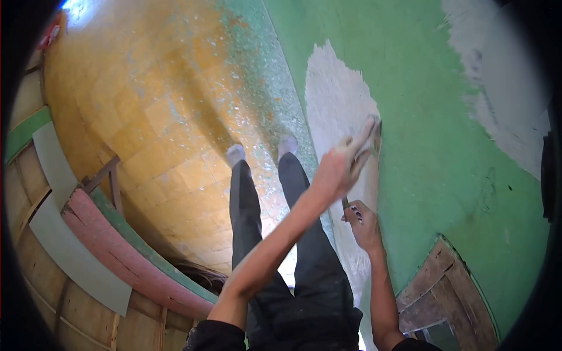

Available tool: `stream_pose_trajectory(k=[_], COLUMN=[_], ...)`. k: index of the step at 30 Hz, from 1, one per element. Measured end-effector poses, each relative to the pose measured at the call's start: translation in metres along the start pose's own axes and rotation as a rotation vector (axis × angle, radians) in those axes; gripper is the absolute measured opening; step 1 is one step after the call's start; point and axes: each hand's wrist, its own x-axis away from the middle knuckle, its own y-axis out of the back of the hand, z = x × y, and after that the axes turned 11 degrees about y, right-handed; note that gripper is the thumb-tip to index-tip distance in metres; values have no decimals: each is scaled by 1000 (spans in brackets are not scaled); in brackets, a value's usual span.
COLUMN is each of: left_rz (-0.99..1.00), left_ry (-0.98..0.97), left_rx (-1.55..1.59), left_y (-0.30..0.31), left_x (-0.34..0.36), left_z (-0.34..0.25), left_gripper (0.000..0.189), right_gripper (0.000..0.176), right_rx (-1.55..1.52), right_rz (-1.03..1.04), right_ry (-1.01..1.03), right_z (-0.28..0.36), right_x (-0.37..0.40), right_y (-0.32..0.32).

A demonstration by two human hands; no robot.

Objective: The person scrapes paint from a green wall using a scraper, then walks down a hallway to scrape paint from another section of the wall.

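Observation:
My left hand (pixel 342 167) reaches across to the green wall (pixel 421 140), its fingers extended and pressed along a flat tool (pixel 377 131) with a dark edge. That tool lies against the whitish patch (pixel 333 88) on the wall. Lower down, near the bottom of the same patch, is my right hand (pixel 364 227). Its fingers are curled round a small dark object (pixel 345 205), mostly hidden by the hand and too small to name.
Pale flakes litter the yellowish tiled floor (pixel 170 117) along the wall's foot, around my feet (pixel 236 154). At the left are a pink and green beam (pixel 129 251) and wooden framing. A wooden frame (pixel 453 281) is at the lower right. Another whitish patch (pixel 503 70) is at the upper right.

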Motion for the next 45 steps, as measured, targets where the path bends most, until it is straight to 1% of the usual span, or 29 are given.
stream_pose_trajectory(k=[2,5,8,11,12,15,16,19,20,22,23,24,26,27,28,31,32,33,35,36,37,38,40,41,43,45], left_rz=[37,2,-83,-71,-21,-51,-105,-102,-92,-102,-104,-95,-123,-136,-149,-72,-108,-132,-169,-136,-116,-95,-69,-77,-94,-90], left_ry=[125,147,91,62,125,162,121,96,115,102,94,133,105,89,64,127,84,80,84,125,101,84,97,99,92,86], left_rx=[21,65,-10,0,6,22,17,-24,-51,-1,27,-5,-28,-37,-11,-7,-39,-46,-54,-60,-28,2,-24,-55,-119,-80], left_y=[-21,-31,-19,-17,-21,-25,-22,0,-3,-14,-20,-12,15,20,15,-11,-11,-1,24,30,19,0,-6,-5,21,19], left_x=[30,32,6,9,20,21,10,-18,-12,-1,1,-6,-34,-43,-39,-4,-8,-25,-60,-62,-51,-23,-3,-8,-37,-35], left_z=[-2,-5,-11,-12,-14,-18,-16,-19,-20,-18,-17,-22,-34,-37,-33,-21,-18,-20,-36,-43,-36,-19,-19,-15,-25,-19], left_gripper=[63,62,61,59,57,55,54,55,55,55,55,54,54,54,53,52,52,53,54,52,52,51,50,51,53,53], right_gripper=[23,23,23,22,22,21,22,22,22,22,22,22,23,22,22,21,22,22,22,22,22,22,20,19,18,18], right_rx=[5,-1,-11,8,22,223,77,1,59,178,142,104,36,63,89,88,79,69,72,82,73,61,57,69,80,79], right_rz=[1,28,68,93,102,152,133,141,160,194,200,201,196,196,195,201,203,204,189,184,183,187,179,164,137,127], right_ry=[23,48,33,33,40,105,74,-25,-7,43,24,5,-26,-20,-10,16,22,31,0,-12,-8,-4,7,18,26,2], right_z=[-3,-10,-11,-6,-5,-11,-8,-5,-7,-14,-9,-2,2,-2,-6,-3,-4,-5,0,2,2,2,-2,-5,-7,-6], right_x=[3,2,1,3,3,5,4,2,4,5,4,4,3,3,3,3,5,4,3,1,-1,0,4,7,4,3], right_y=[6,10,12,15,16,18,17,15,15,16,19,21,19,19,18,20,20,19,16,18,20,21,18,17,14,13])
